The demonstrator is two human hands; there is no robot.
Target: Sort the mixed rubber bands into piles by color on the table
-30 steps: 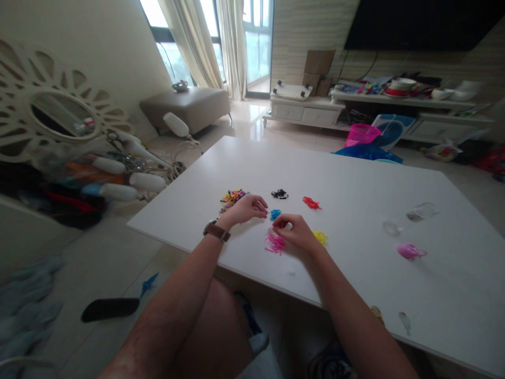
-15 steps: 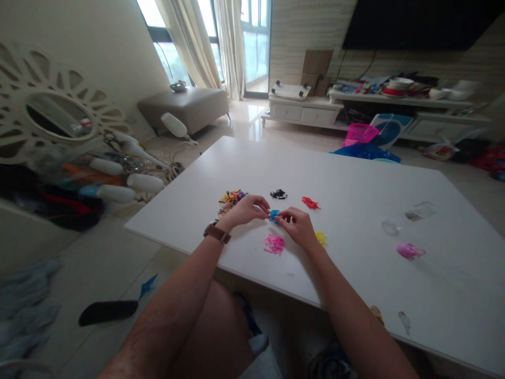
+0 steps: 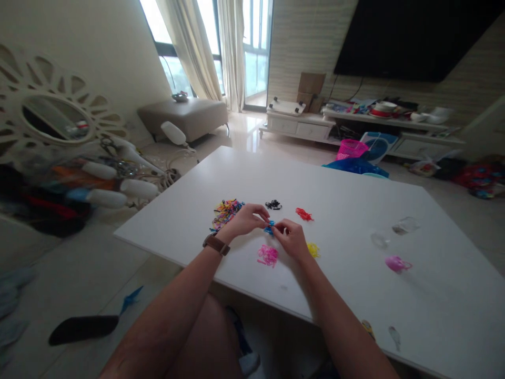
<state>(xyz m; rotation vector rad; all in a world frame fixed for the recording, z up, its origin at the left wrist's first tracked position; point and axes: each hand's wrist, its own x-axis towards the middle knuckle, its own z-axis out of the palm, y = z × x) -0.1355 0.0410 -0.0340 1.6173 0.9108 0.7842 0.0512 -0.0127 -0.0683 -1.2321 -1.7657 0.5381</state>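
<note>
Small coloured bands lie in piles on a white table (image 3: 347, 210). My left hand (image 3: 249, 218), with a brown watch on the wrist, has its fingers bent at the blue pile (image 3: 270, 228). From the other side my right hand (image 3: 291, 237) pinches at the same blue bands, its fingertips close to the left ones. Beside my left hand is a mixed pile (image 3: 226, 211). Black bands (image 3: 273, 205) and red bands (image 3: 304, 214) lie beyond my hands, pink bands (image 3: 268, 256) nearer, and yellow bands (image 3: 313, 249) by my right wrist.
On the table's right are a clear jar (image 3: 406, 225), a clear round lid (image 3: 380, 239) and a pink-purple item (image 3: 397, 263). White lamp shades (image 3: 140, 188) stand left of the table. A pink basket (image 3: 352, 149) is beyond it.
The camera view has tilted up and turned slightly, so the table and piles appear lower and further left. Both hands remain at the blue bands, with small finger movements.
</note>
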